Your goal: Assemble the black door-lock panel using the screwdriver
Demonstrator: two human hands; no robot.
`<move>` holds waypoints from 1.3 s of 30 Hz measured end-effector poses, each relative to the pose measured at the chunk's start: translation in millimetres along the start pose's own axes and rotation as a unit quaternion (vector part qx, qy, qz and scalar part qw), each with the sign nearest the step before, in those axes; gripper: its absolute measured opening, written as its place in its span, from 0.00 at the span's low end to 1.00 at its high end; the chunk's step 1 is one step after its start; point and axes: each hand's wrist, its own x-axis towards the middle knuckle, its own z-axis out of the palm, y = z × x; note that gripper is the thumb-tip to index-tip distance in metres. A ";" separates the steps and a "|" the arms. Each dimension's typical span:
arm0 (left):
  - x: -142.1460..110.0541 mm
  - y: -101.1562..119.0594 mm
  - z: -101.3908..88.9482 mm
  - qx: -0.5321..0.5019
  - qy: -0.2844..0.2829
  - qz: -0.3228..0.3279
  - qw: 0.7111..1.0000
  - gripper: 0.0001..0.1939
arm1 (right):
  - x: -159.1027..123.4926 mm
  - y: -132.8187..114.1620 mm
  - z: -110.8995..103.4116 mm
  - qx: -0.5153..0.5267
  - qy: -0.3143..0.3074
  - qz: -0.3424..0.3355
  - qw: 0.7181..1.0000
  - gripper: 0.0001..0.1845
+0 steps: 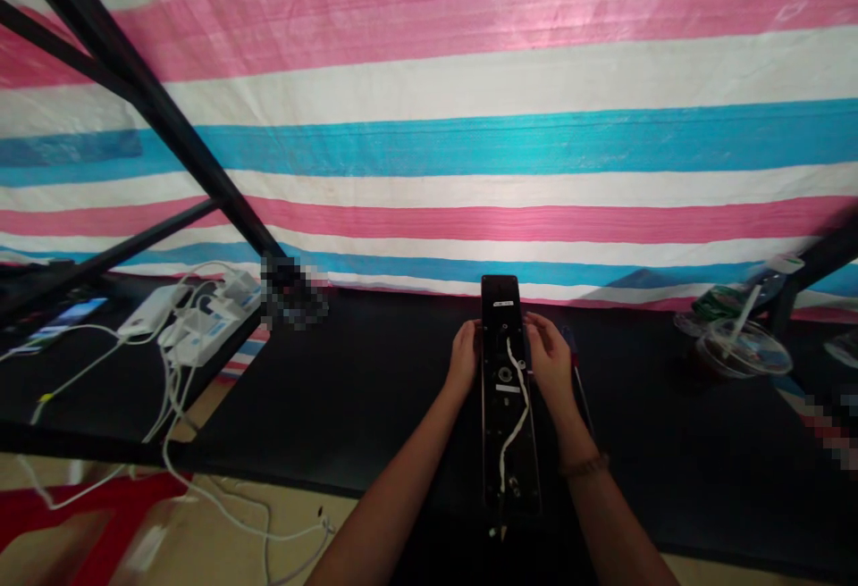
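Note:
A long black panel point(506, 389), like the body of an electronic door lock, stands lengthwise on the black table point(416, 416), with its far end tilted up. A twisted white cable point(515, 416) runs down its face past a round fitting. My left hand point(462, 358) grips the panel's left edge near the far end. My right hand point(550, 358) holds its right edge opposite, with a dark bracelet on that wrist. Just beyond the right hand lies a thin tool with a blue handle point(571, 349), possibly a screwdriver.
White chargers and a power bank point(151, 311) with tangled white cables point(178, 372) sit on the left, next to a lit phone point(67, 322). A plastic cup with a straw point(743, 347) and a bottle point(764, 287) stand on the right. A black metal strut point(144, 104) crosses the upper left before a striped tarpaulin point(509, 144).

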 end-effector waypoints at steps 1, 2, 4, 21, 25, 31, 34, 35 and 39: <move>7.0 -1.0 2.5 -0.006 -0.007 -0.004 1.000 0.26 | 9.9 1.4 12.5 0.046 -0.003 0.031 0.998 0.22; 12.3 -1.8 4.6 -0.010 -0.014 -0.007 1.000 0.27 | 18.3 4.5 22.2 0.083 0.001 0.056 0.995 0.23; 18.3 -3.4 7.4 -0.014 -0.024 -0.012 1.000 0.27 | 29.7 14.0 33.5 0.136 0.012 0.098 0.986 0.25; 16.3 -1.9 15.6 -0.089 -0.057 -0.014 0.994 0.23 | 30.3 37.0 33.8 0.178 -0.015 0.161 0.971 0.26; 14.4 2.2 16.1 -0.090 -0.075 -0.030 0.993 0.25 | 30.0 39.7 33.8 0.174 -0.023 0.176 0.969 0.26; 15.6 5.6 11.4 -0.063 -0.106 -0.062 0.990 0.28 | 29.4 45.0 31.1 0.154 -0.009 0.190 0.970 0.26; 16.5 4.0 10.8 -0.057 -0.102 -0.069 0.991 0.29 | 29.7 45.6 30.0 0.145 -0.012 0.190 0.971 0.25; 16.6 3.1 11.1 -0.055 -0.100 -0.072 0.991 0.29 | 29.8 45.4 29.8 0.143 -0.012 0.191 0.971 0.25; 15.9 1.0 12.8 -0.059 -0.095 -0.084 0.990 0.31 | 29.3 43.3 29.5 0.142 -0.011 0.203 0.969 0.23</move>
